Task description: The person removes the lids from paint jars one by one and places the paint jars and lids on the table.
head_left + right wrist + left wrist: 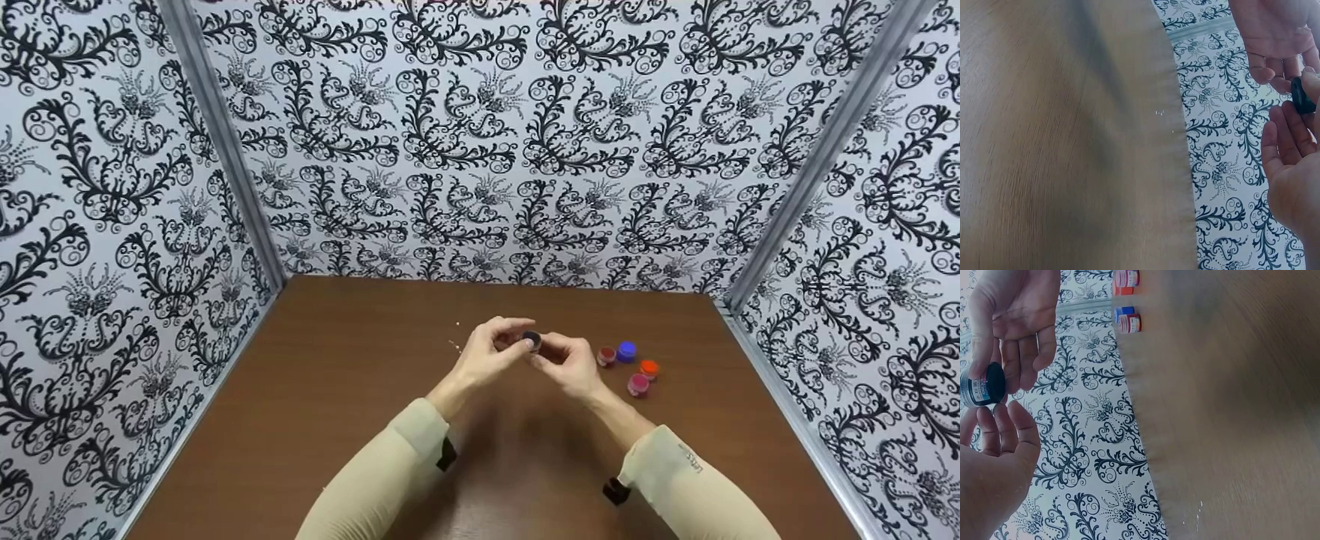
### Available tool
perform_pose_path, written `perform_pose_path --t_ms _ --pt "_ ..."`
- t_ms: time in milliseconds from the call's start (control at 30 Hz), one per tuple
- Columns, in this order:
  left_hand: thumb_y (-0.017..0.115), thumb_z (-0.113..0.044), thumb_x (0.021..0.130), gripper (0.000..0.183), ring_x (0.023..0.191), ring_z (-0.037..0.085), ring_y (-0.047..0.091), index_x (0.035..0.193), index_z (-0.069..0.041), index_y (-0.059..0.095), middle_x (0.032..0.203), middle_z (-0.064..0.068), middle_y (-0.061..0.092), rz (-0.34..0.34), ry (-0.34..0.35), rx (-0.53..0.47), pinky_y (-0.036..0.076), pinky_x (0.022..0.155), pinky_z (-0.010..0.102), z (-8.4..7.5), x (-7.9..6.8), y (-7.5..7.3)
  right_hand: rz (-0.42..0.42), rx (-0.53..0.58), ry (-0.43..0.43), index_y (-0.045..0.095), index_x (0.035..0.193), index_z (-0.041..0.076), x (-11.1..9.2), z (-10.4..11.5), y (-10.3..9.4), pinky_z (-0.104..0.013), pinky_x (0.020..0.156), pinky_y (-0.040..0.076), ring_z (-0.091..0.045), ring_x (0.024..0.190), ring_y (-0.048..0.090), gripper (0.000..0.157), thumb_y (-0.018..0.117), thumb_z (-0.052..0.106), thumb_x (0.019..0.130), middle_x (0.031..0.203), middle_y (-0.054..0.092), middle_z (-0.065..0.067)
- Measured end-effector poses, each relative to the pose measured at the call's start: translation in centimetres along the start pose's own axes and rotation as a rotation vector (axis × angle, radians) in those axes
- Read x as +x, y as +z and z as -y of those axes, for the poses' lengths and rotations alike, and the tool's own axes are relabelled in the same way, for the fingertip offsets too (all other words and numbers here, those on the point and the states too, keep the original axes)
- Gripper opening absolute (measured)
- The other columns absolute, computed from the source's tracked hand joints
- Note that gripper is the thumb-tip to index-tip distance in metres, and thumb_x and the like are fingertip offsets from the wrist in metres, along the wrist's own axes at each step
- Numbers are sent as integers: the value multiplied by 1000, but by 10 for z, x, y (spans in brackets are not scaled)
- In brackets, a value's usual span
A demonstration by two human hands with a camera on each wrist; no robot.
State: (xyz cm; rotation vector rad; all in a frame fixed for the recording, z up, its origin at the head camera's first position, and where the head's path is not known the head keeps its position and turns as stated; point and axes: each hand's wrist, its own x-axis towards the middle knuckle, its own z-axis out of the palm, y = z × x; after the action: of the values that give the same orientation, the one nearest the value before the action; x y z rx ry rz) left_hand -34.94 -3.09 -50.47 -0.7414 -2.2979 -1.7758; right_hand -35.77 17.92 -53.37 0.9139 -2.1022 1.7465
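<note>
Both hands meet over the table around a small jar, black at one end and with a printed label that shows in the left wrist view. My right hand pinches it, the thumb lying across the label. From the other side my left hand has its thumb on the black part. In the right wrist view the jar's dark end shows between the hands. To the right of my right hand stand a dark red jar, a blue jar, an orange jar and a pink jar.
The brown wooden table carries a few tiny white specks left of my left hand. Patterned black-and-white walls close off the back and both sides. Grey metal posts stand at the corners.
</note>
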Motion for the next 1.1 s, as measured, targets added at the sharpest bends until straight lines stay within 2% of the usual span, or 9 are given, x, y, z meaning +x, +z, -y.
perform_pose_path --t_ms 167,300,400,633,933,1100 --pt "79 -12 101 32 89 8 64 131 -1 81 108 21 72 7 31 2 55 79 21 1 1 0 3 -7 4 78 119 -16 0 -1 -2 -16 84 63 1 95 75 28 80 -16 91 105 85 -9" --pt "82 -12 99 30 85 14 66 126 0 81 108 24 74 -8 30 -19 55 75 21 0 1 2 1 -2 15 79 119 -15 0 -1 -2 -16 83 62 0 93 75 26 81 -11 93 103 85 -8" --pt "84 -12 97 28 82 18 69 123 0 81 105 25 76 -45 6 -62 57 73 21 -2 0 6 -5 -5 19 79 120 -14 0 0 -1 -17 83 62 0 93 76 27 82 -9 94 103 85 -6" --pt "90 -13 91 30 79 15 69 115 1 78 93 10 73 -150 -57 -143 57 70 18 -6 0 17 -39 -12 15 79 119 -14 1 1 0 -16 84 63 1 93 76 28 83 -10 92 102 85 -7" --pt "94 -12 88 32 78 10 68 111 2 75 97 20 75 -216 -83 -185 57 71 17 -4 1 23 -73 -41 8 81 117 -12 1 1 1 -17 79 62 1 87 74 27 84 -11 90 98 83 -20" --pt "94 -14 89 38 82 14 70 118 3 76 101 25 76 -206 -84 -189 58 72 17 -2 1 23 -66 -30 16 81 117 -13 1 2 1 -17 78 62 1 86 74 27 84 -11 90 98 84 -16"
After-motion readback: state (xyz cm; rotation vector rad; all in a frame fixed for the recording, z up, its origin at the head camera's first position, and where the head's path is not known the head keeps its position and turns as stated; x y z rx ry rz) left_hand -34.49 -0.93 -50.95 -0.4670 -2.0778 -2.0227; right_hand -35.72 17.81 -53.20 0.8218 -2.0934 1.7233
